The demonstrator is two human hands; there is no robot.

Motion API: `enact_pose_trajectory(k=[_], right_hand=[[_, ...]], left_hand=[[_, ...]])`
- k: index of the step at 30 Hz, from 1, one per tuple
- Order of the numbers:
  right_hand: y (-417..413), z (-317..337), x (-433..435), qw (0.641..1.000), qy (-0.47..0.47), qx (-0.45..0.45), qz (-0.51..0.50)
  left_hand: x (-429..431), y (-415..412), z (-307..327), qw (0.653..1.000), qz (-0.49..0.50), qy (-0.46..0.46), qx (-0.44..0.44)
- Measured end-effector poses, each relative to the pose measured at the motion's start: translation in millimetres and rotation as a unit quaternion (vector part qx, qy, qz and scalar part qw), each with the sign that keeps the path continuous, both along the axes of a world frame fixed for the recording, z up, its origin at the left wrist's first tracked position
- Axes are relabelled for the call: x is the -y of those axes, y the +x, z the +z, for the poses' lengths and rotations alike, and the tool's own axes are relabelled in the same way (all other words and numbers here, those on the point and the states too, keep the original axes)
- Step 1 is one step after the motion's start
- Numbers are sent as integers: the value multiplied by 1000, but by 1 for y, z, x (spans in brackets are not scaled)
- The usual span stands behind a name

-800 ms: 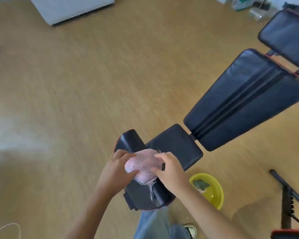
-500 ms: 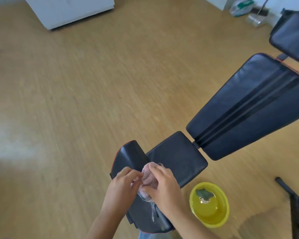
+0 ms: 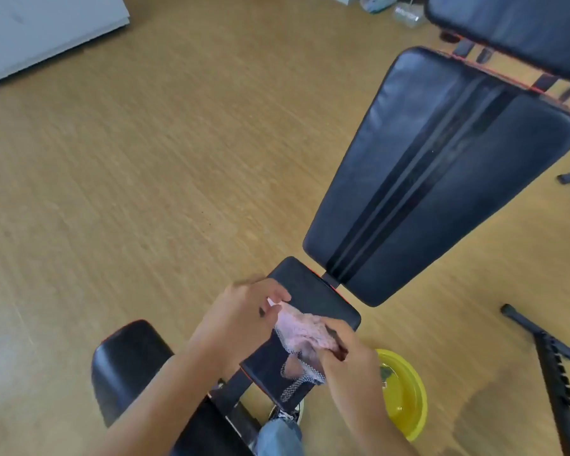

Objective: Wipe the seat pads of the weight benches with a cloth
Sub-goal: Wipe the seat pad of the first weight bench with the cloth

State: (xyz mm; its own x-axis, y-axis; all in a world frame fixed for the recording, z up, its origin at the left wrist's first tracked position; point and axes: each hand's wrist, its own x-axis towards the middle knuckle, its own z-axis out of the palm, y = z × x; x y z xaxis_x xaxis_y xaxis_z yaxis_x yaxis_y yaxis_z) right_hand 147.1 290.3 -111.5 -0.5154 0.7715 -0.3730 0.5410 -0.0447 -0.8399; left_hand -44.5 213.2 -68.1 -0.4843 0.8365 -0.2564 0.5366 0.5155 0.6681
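Note:
A black weight bench stands on the wooden floor. Its small seat pad [image 3: 313,292] lies below my hands and its long back pad [image 3: 441,172] stretches up to the right. A pink mesh cloth [image 3: 305,334] hangs just above the seat pad, stretched between both hands. My left hand [image 3: 244,314] pinches the cloth's upper left corner. My right hand [image 3: 346,352] grips its lower right part, and a loose end dangles below. A rounded black pad [image 3: 125,360] sits at the lower left, under my left forearm.
A yellow bowl [image 3: 405,399] with liquid sits on the floor right of the seat. A second bench pad [image 3: 514,24] fills the top right. A black metal frame piece [image 3: 553,353] lies at the right. A white cabinet [image 3: 46,24] stands at the top left. My shoe [image 3: 285,414] shows below.
The view has shifted closer to the bench. My hands have moved apart and spread the bunched cloth over the seat pad.

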Motion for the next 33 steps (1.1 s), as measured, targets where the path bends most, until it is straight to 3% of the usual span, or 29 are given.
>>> enact_pose_trajectory(k=[3, 8, 12, 15, 19, 21, 23, 25, 30, 33], right_hand=[[11, -61, -26, 998, 23, 45, -21], [16, -159, -43, 989, -4, 134, -63], [10, -209, -58, 991, 7, 123, -47], [-1, -246, -74, 989, 100, 95, -49], [-22, -288, -59, 966, 231, 111, 27], [-27, -302, -24, 962, 241, 83, 97], [-29, -301, 14, 946, 233, 39, 224], [-25, -308, 22, 910, 279, 29, 306], [-37, -312, -25, 946, 266, 146, 117], [-59, -301, -6, 944, 264, 126, 150]], left_hand=[[-52, -17, -51, 998, -31, -52, -4], [-118, -25, -146, 994, 2, -106, 31], [-121, -14, -223, 988, 13, -134, 73], [-97, -29, -266, 987, -2, -156, 44], [-72, -71, -283, 966, -72, -246, -28], [-69, -88, -280, 949, -136, -268, -92], [-62, -98, -279, 952, -128, -257, -107], [-46, -98, -282, 968, -71, -231, -67], [-3, -89, -291, 963, -69, -254, -47], [-2, -96, -289, 948, -54, -313, -15]])
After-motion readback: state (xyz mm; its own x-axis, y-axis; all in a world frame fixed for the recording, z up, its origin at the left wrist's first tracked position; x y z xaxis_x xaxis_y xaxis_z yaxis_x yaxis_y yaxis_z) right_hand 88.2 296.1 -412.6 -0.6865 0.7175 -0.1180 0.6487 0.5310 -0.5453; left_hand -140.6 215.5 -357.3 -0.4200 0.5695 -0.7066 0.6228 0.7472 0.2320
